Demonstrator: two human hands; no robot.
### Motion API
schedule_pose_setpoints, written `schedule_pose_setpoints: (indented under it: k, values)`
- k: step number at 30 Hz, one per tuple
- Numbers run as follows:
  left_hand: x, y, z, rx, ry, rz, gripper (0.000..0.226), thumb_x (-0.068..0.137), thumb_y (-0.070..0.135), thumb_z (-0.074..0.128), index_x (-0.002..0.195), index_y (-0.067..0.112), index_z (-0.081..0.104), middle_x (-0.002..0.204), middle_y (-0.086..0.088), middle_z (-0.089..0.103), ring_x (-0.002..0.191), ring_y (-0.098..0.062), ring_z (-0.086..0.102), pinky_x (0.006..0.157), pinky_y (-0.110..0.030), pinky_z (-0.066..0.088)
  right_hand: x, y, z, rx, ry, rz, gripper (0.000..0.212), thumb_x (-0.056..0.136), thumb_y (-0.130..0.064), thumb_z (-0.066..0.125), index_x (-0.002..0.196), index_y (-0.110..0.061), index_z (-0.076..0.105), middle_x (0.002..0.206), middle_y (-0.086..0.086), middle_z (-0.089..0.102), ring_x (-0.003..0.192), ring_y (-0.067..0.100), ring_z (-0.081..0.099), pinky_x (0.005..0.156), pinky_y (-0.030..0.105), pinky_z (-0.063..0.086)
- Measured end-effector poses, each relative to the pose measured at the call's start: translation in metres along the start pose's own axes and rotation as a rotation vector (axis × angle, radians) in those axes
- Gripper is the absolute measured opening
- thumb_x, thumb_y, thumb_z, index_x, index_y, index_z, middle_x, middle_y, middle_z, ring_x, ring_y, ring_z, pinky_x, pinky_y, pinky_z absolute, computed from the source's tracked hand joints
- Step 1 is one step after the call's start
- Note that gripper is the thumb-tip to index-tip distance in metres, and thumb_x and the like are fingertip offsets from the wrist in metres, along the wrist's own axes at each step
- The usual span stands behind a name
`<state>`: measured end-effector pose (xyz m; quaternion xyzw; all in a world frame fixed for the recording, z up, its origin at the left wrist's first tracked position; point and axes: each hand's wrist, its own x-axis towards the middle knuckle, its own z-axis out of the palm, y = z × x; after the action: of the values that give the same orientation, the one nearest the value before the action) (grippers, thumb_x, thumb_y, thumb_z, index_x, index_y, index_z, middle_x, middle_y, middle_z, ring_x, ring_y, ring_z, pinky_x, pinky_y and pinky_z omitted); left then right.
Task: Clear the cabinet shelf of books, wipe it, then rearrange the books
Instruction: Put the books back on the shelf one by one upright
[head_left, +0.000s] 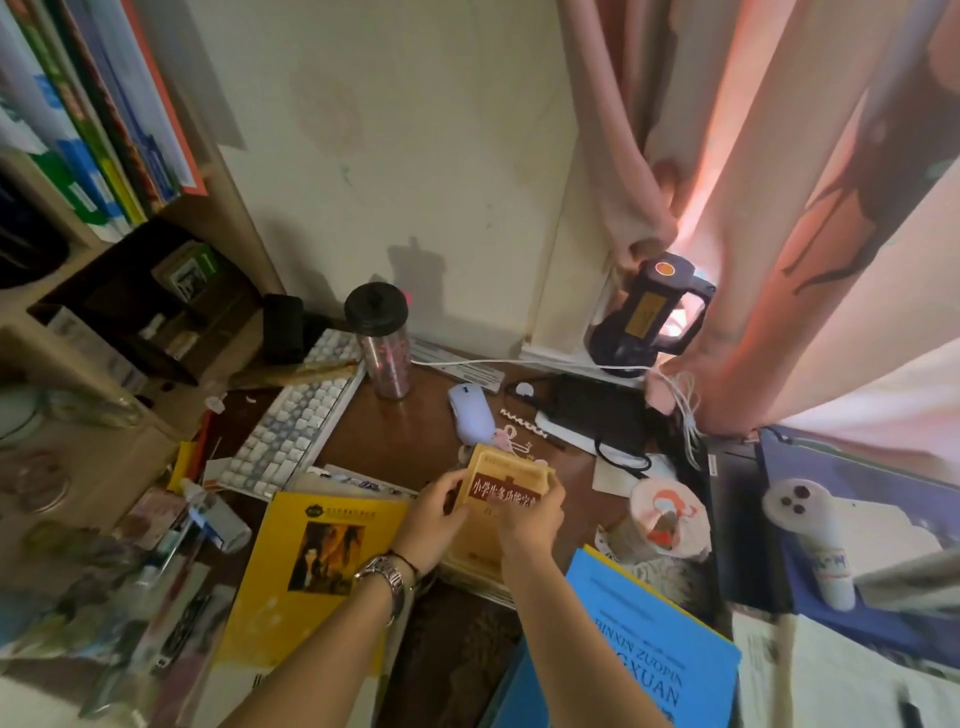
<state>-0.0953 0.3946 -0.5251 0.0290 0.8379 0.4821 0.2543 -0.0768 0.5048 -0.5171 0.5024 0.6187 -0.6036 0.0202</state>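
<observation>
Head view, small tan book (506, 480) gripped between both hands' fingers (451, 488)

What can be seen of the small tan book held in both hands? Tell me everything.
The small tan book is a thick, compact volume with a yellowish cover and a dark red title band bearing pale Chinese characters. The left hand grips its left edge, the right hand its lower right. It is held tilted over another tan book on the desk.
</observation>
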Motion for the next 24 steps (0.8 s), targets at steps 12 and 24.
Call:
schedule_pose_setpoints:
  k: [12, 24]
  values:
    - [0.013, -0.002, 0.014, -0.184, -0.093, -0.046, 0.061, 0.093, 0.014, 0.056, 0.143, 0.033, 0.026, 0.114, 0.015, 0.052, 0.091, 0.009, 0.048, 0.067, -0.010, 0.037, 0.011, 0.011, 0.003, 0.064, 0.017, 0.084, 0.059, 0.091, -0.001, 0.053, 0.140, -0.028, 0.035, 0.126, 0.004, 0.052, 0.116, 0.024, 0.052, 0.099, 0.044, 0.047]
    - [0.000, 0.011, -0.034, -0.204, -0.046, 0.114, 0.065, 0.092, 0.024, 0.060, 0.145, 0.039, 0.025, 0.132, 0.006, 0.032, 0.120, -0.006, 0.035, 0.098, -0.026, 0.030, -0.023, -0.008, 0.002, 0.067, -0.041, -0.180, 0.069, 0.087, 0.000, 0.062, 0.144, -0.030, 0.036, 0.132, -0.002, 0.051, 0.116, 0.016, 0.051, 0.097, 0.036, 0.045]
